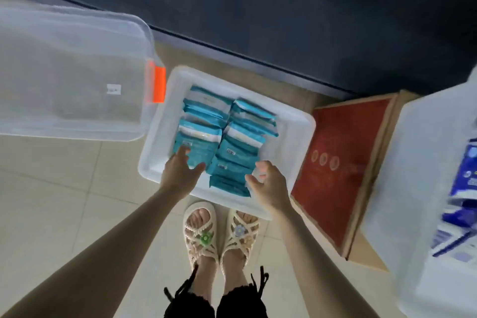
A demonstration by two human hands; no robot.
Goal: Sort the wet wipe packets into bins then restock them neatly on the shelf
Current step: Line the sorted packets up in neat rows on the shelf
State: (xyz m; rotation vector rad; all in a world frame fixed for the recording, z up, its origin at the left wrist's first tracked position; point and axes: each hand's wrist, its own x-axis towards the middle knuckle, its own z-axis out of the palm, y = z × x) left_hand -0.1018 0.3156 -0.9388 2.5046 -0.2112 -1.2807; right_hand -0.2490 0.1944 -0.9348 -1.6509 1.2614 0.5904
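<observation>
Two-handed, standing on the tiled floor (51, 201) and looking down at a clear lidded bin (64, 72) with an orange latch (156, 85) on the left. Leaning over a white bin (296, 131) just beside it, filled with two rows of teal wipe packets (232, 142) on edge. Seeing a red board (343, 162) and a second white bin (413, 162) with blue packets (462, 188) on the right. Reaching the left hand (180, 173), fingers spread and gripping nothing, to the near-left packets; holding the right hand (269, 181), fingers loosely curved and empty, beside the nearest right packet, hands apart.

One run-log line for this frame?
left hand: open, over teal packets | right hand: open, over packets | white bin: two packet rows
</observation>
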